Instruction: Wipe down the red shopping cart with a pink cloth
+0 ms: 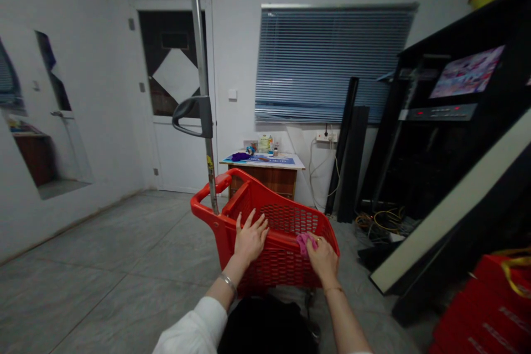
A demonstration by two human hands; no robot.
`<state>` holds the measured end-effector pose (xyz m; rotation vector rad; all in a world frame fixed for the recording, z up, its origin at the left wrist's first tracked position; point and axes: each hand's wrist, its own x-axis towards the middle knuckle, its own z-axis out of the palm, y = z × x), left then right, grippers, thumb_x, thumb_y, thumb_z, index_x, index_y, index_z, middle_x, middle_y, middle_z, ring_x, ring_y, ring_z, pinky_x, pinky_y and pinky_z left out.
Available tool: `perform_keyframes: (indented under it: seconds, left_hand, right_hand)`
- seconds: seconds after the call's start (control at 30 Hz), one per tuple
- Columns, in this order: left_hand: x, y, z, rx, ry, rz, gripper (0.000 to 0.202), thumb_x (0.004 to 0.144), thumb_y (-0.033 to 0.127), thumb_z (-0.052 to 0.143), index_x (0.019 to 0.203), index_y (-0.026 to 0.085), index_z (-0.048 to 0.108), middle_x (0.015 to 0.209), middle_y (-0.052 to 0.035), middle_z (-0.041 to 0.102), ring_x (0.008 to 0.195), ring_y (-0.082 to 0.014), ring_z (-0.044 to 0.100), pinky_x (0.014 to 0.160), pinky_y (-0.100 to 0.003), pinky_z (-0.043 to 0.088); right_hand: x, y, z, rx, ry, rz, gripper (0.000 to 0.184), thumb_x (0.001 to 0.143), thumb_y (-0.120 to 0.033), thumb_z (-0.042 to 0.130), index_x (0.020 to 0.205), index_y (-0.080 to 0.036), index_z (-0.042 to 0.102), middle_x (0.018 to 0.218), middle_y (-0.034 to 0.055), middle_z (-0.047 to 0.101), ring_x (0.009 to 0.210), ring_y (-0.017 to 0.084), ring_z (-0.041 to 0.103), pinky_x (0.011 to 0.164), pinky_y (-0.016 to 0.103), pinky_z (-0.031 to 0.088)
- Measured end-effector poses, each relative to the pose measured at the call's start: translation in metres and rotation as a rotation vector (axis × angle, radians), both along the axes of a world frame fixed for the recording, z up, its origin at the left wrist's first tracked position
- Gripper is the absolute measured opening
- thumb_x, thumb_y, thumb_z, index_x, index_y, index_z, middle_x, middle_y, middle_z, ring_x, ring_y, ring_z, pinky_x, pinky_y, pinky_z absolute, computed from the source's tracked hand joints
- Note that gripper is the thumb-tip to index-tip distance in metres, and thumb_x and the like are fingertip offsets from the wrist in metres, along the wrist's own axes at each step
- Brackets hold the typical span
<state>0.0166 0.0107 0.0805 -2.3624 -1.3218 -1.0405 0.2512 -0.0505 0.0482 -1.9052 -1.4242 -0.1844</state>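
Observation:
A red plastic shopping cart [286, 266] with perforated sides stands right in front of me. My left hand [251, 235] rests on its near rim, fingers spread and laid over the edge. Further right along the same rim, my right hand [322, 257] has its fingers closed round a pink cloth [304, 242] pressed against the edge. A metal pole [199, 38] with a grey loop handle [193, 116] rises at the cart's handle end.
Behind the cart is a small desk [290, 161] with bottles and a purple cloth [240, 156]. On the right, a black rack [448, 138] holds a lit screen, with cables [384, 221] below and a long leaning panel [448, 199]. Red boxes [477, 304] are stacked at lower right.

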Motion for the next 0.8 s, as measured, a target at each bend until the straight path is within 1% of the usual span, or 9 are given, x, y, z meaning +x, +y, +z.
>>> perform_keyframes:
  seconds: [0.17, 0.27, 0.33, 0.4, 0.53, 0.6, 0.63, 0.7, 0.8]
  left_hand:
    - [0.003, 0.0, 0.0, -0.009, -0.008, -0.009, 0.037, 0.101, 0.037, 0.038, 0.128, 0.037, 0.064, 0.139, 0.0032, 0.061, 0.144, -0.0256, 0.037, 0.122, -0.06, 0.0]
    - [0.001, 0.002, 0.0, -0.014, 0.007, -0.007, 0.037, 0.101, 0.036, 0.039, 0.128, 0.037, 0.064, 0.139, 0.0036, 0.061, 0.145, -0.0251, 0.037, 0.122, -0.06, 0.001]
    - [-0.002, 0.003, 0.0, -0.014, 0.014, -0.006, 0.036, 0.101, 0.037, 0.039, 0.128, 0.037, 0.064, 0.138, 0.004, 0.061, 0.144, -0.0247, 0.037, 0.123, -0.059, 0.001]
    - [-0.004, 0.005, -0.001, -0.015, 0.017, -0.008, 0.036, 0.101, 0.037, 0.039, 0.127, 0.038, 0.064, 0.138, 0.0042, 0.061, 0.144, -0.0246, 0.038, 0.123, -0.059, 0.001]
    - [-0.005, 0.008, -0.003, -0.014, 0.01, -0.009, 0.035, 0.101, 0.038, 0.04, 0.127, 0.039, 0.065, 0.138, 0.0041, 0.061, 0.144, -0.0247, 0.038, 0.123, -0.059, 0.0]
    - [-0.004, 0.008, -0.004, -0.015, 0.004, -0.002, 0.035, 0.101, 0.037, 0.041, 0.126, 0.038, 0.065, 0.138, 0.0045, 0.061, 0.144, -0.0245, 0.038, 0.122, -0.059, 0.0]
    - [-0.003, 0.008, -0.005, -0.016, 0.003, 0.001, 0.035, 0.101, 0.037, 0.041, 0.126, 0.038, 0.065, 0.138, 0.0047, 0.061, 0.144, -0.0245, 0.038, 0.122, -0.059, 0.0]
    - [-0.001, 0.008, -0.005, -0.016, 0.001, 0.007, 0.034, 0.101, 0.037, 0.041, 0.126, 0.038, 0.065, 0.138, 0.0052, 0.061, 0.144, -0.0246, 0.037, 0.122, -0.06, 0.0]
    - [0.0, 0.007, -0.004, -0.013, 0.001, 0.016, 0.035, 0.101, 0.036, 0.04, 0.124, 0.039, 0.066, 0.138, 0.0055, 0.061, 0.144, -0.0247, 0.038, 0.122, -0.06, 0.001]
  right_hand:
    - [-0.066, 0.014, 0.014, 0.039, -0.15, 0.11, 0.036, 0.095, -0.042, 0.048, 0.122, -0.029, 0.068, 0.114, 0.0053, 0.07, 0.096, 0.018, 0.063, 0.084, 0.028, 0.044]
    - [-0.083, 0.02, 0.018, 0.025, -0.173, 0.132, 0.033, 0.095, -0.037, 0.049, 0.12, -0.029, 0.069, 0.112, 0.0047, 0.07, 0.096, 0.018, 0.063, 0.083, 0.028, 0.044]
    - [-0.072, 0.018, 0.017, 0.003, -0.177, 0.166, 0.031, 0.095, -0.034, 0.049, 0.117, -0.029, 0.07, 0.111, 0.0037, 0.07, 0.095, 0.017, 0.063, 0.083, 0.027, 0.044]
    - [-0.048, 0.014, 0.014, -0.02, -0.163, 0.18, 0.03, 0.094, -0.033, 0.049, 0.115, -0.029, 0.07, 0.111, 0.0028, 0.07, 0.095, 0.017, 0.064, 0.084, 0.026, 0.044]
    - [0.012, 0.002, 0.002, -0.072, -0.068, 0.085, 0.032, 0.094, -0.035, 0.047, 0.114, -0.028, 0.071, 0.113, 0.0023, 0.07, 0.097, 0.017, 0.064, 0.086, 0.027, 0.044]
    - [0.031, -0.002, -0.003, -0.095, -0.027, 0.023, 0.034, 0.095, -0.037, 0.046, 0.115, -0.026, 0.071, 0.115, 0.0028, 0.07, 0.099, 0.017, 0.064, 0.088, 0.027, 0.044]
    - [0.034, -0.003, -0.004, -0.104, -0.022, -0.008, 0.034, 0.095, -0.036, 0.046, 0.114, -0.025, 0.072, 0.116, 0.0035, 0.07, 0.1, 0.018, 0.064, 0.088, 0.028, 0.044]
    - [0.028, -0.003, -0.003, -0.102, -0.038, -0.052, 0.033, 0.095, -0.034, 0.046, 0.112, -0.024, 0.073, 0.117, 0.0046, 0.069, 0.099, 0.019, 0.064, 0.089, 0.029, 0.043]
    - [-0.011, 0.003, 0.003, -0.049, -0.1, 0.004, 0.032, 0.095, -0.034, 0.048, 0.115, -0.026, 0.072, 0.119, 0.0041, 0.069, 0.098, 0.019, 0.063, 0.087, 0.029, 0.043]
